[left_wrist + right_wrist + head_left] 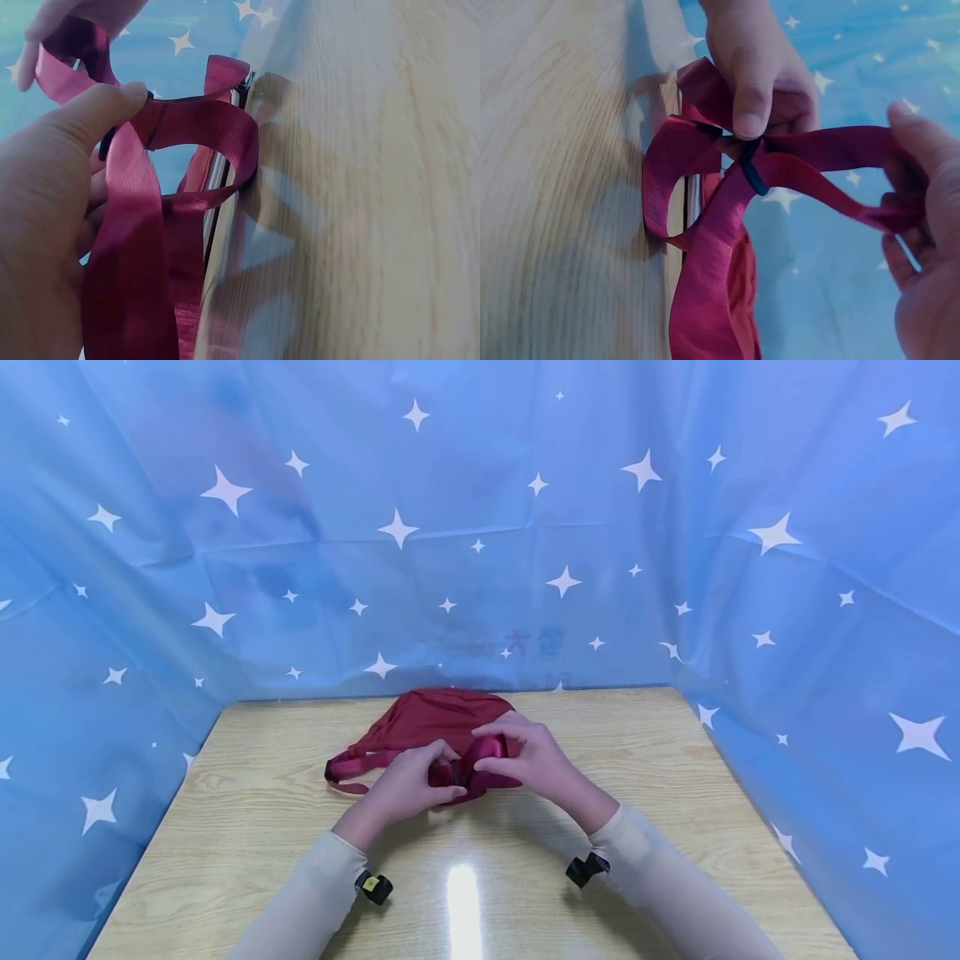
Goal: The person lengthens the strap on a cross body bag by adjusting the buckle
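A dark red cloth bag (pixel 442 718) lies on the wooden table with its red webbing strap in front of it. My left hand (pixel 408 783) pinches the strap (pixel 131 255), its thumb beside a black slider buckle (pixel 752 169) threaded on the webbing. To the right, my right hand (pixel 534 762) holds a loop of the same strap between thumb and fingers. In the right wrist view the two strands run from the slider to the right hand's fingers (pixel 911 146). Another strap loop hangs below the left thumb, partly against the table edge.
The light wooden table (pixel 637 735) reaches back to a blue curtain (pixel 480 485) with white stars, which also lines both sides. A black wrist camera (pixel 373 887) sits on the left sleeve, another camera (pixel 587 869) on the right. Light glares off the table's front.
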